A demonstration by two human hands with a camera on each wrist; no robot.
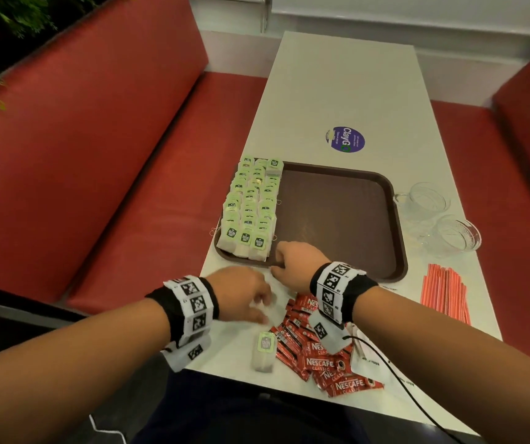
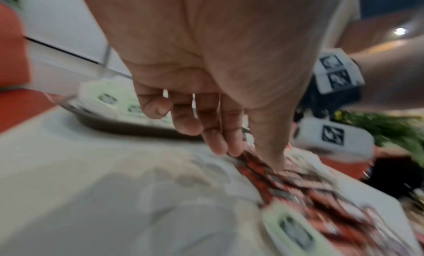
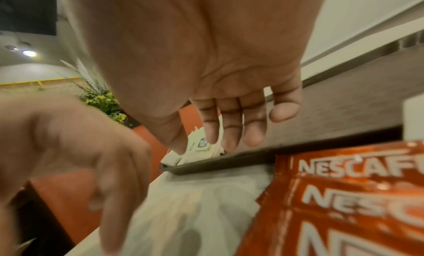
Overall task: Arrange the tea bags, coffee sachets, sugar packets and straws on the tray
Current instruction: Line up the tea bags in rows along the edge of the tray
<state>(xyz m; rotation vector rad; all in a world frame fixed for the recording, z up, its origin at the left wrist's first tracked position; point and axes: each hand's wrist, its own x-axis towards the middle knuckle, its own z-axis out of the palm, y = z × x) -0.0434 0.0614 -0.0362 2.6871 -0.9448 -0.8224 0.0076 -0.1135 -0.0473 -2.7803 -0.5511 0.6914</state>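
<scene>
A brown tray (image 1: 337, 213) lies on the white table, with rows of green-tagged tea bags (image 1: 251, 206) filling its left side. My right hand (image 1: 278, 262) hovers over the tray's front rim (image 3: 229, 160) beside the nearest tea bags (image 3: 201, 145), its fingers hanging down and holding nothing. My left hand (image 1: 262, 307) is blurred, low over the table between the tray and the red coffee sachets (image 1: 318, 360). Its fingers hang loose with nothing between them. One loose tea bag (image 1: 263, 350) lies by the sachets. Striped straws (image 1: 443, 293) lie at the right.
Two glass cups (image 1: 427, 200) (image 1: 455, 233) stand right of the tray. White paper packets (image 1: 364, 350) lie partly hidden under my right forearm. A purple sticker (image 1: 345, 140) marks the table beyond the tray. Red bench seats (image 1: 129, 203) flank the table.
</scene>
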